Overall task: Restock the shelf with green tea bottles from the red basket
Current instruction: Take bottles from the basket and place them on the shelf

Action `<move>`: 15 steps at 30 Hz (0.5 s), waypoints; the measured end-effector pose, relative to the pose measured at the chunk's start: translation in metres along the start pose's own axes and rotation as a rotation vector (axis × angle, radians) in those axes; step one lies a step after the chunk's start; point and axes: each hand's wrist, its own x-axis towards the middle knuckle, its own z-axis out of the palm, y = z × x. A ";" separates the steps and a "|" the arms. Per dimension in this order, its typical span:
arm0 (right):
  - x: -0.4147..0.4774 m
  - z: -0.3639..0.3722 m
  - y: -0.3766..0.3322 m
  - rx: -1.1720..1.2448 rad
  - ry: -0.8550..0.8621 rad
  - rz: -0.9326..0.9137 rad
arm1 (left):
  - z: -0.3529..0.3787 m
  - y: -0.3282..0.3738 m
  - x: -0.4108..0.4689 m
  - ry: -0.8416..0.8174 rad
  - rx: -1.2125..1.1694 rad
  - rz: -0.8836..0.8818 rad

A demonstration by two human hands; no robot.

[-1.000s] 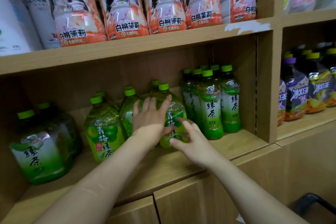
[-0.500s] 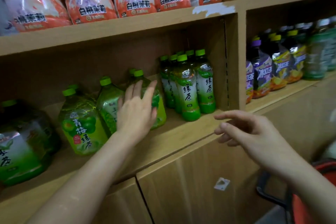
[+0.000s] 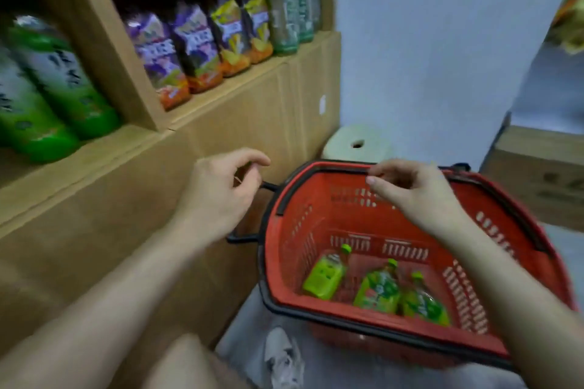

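three green-capped bottles point(image 3: 376, 289) in red basket point(image 3: 316, 218)

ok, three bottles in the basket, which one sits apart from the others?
The leftmost bottle, plain lime-green, nearest the basket's left wall. A gap of red floor separates it from the other two, which lie touching at the right.

Lighting: even, soft indoor light, moderately bright; source not visible. Shadows faint and diffuse. Strong motion blur over the whole frame: green-labelled plastic bottles on the wooden shelf point(image 3: 47, 98) are smeared, labels unreadable. Red perforated plastic basket point(image 3: 493, 265) is somewhat sharper. Wide-angle distortion bends the shelf uprights near the left edge. No glare.
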 end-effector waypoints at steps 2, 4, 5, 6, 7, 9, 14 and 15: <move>-0.013 -0.011 0.043 -0.076 0.052 0.079 | 0.052 0.005 0.002 -0.097 -0.022 0.001; -0.028 -0.019 0.078 -0.127 0.068 0.163 | 0.101 0.008 0.003 -0.207 -0.005 0.029; -0.035 -0.022 0.093 -0.146 0.072 0.209 | 0.126 0.007 0.004 -0.256 0.002 0.047; -0.040 -0.024 0.106 -0.159 0.071 0.248 | 0.149 0.005 0.004 -0.300 0.007 0.055; -0.043 -0.026 0.117 -0.180 0.058 0.287 | 0.172 0.002 0.005 -0.346 0.013 0.050; -0.041 -0.027 0.139 -0.254 -0.027 0.361 | 0.216 -0.009 0.006 -0.469 0.064 0.000; -0.007 -0.013 0.173 -0.411 -0.275 0.407 | 0.318 -0.066 -0.005 -0.937 0.397 -0.270; -0.003 -0.006 0.181 -0.412 -0.297 0.407 | 0.335 -0.078 -0.011 -1.036 0.441 -0.319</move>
